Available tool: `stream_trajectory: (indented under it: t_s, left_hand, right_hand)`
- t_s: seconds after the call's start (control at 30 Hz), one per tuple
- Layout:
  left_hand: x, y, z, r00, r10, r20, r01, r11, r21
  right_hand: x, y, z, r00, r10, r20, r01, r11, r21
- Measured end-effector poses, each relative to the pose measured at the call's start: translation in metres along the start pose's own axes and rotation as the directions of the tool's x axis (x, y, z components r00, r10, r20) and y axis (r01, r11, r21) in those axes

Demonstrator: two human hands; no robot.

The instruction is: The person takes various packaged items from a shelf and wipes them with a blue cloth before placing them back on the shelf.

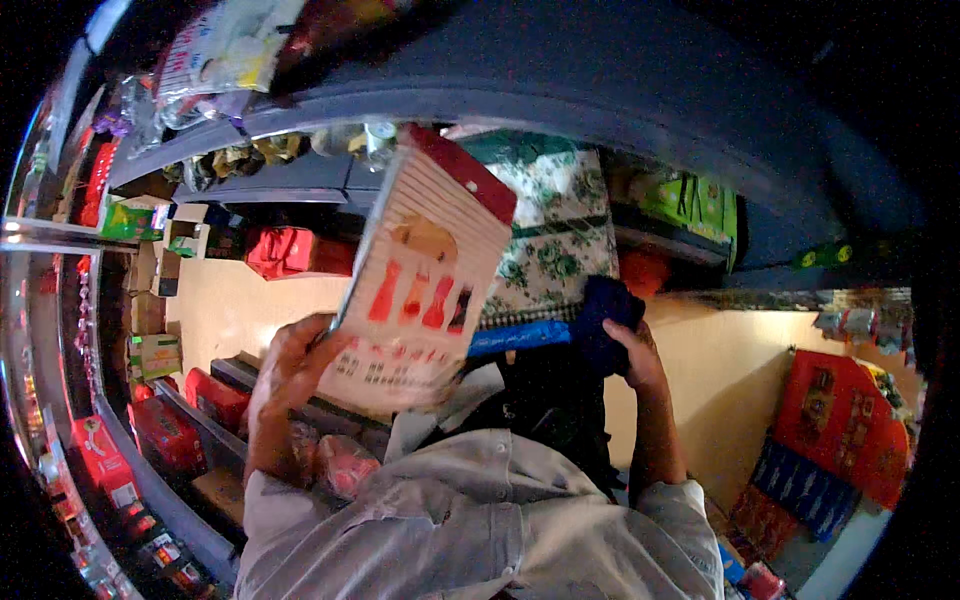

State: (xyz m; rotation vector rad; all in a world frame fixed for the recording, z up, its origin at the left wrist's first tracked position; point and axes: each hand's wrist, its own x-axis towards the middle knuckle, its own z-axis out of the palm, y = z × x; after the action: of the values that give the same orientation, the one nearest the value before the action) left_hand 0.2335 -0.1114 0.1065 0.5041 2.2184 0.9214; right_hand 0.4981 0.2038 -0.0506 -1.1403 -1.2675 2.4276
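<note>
My left hand [290,370] grips the left edge of a flat, cream striped cardboard box [420,290], held tilted in front of me. A dark red band with a small hole crosses its top, and red and black sock-like shapes are printed on its face. A bundle of dark navy cloth [602,322] is in my right hand [640,352], thumb on top and the other fingers mostly hidden. Just left of the cloth lies a bright blue strip [520,338], partly behind the box. Beyond it are green-and-white floral packages [550,245] in shiny wrap.
A dark grey shelf [560,75] curves across the far side, with clear-wrapped goods [225,55] at its left. Green packs [690,205] sit under it at right. A red bag [290,252] stands at left; red cartons [840,425] stand at far right. Crowded shelves line the left.
</note>
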Motion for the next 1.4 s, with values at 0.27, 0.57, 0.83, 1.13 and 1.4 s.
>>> stream_trajectory:
  t_s: [0.27, 0.57, 0.83, 1.13, 1.4]
  left_hand:
    - [-0.016, 0.038, -0.061, 0.958, 0.288, -0.004, -0.284, 0.943, -0.171]
    - [0.082, 0.089, -0.08, 0.837, 0.32, -0.444, -0.547, 0.471, -0.692]
    - [0.213, 0.12, -0.138, 0.668, 0.129, -0.733, -0.683, 0.497, -0.535]
    - [0.207, 0.101, -0.088, -0.042, 0.576, -0.816, -0.411, 0.735, 0.539]
    - [0.139, -0.063, 0.129, 0.736, 0.504, -0.451, -0.487, 0.858, 0.164]
  right_hand:
    - [0.007, 0.018, 0.002, 1.0, 0.006, 0.011, -0.007, 1.0, 0.011]
    - [0.008, 0.036, -0.017, 0.988, -0.156, -0.01, 0.157, 0.987, 0.034]
    - [0.002, 0.027, 0.0, 0.997, -0.078, 0.011, 0.078, 0.997, 0.026]
    - [-0.005, 0.018, 0.006, 0.995, -0.092, -0.049, 0.095, 0.994, 0.047]
    - [-0.001, 0.024, -0.007, 0.994, -0.026, -0.108, 0.025, 1.0, -0.009]
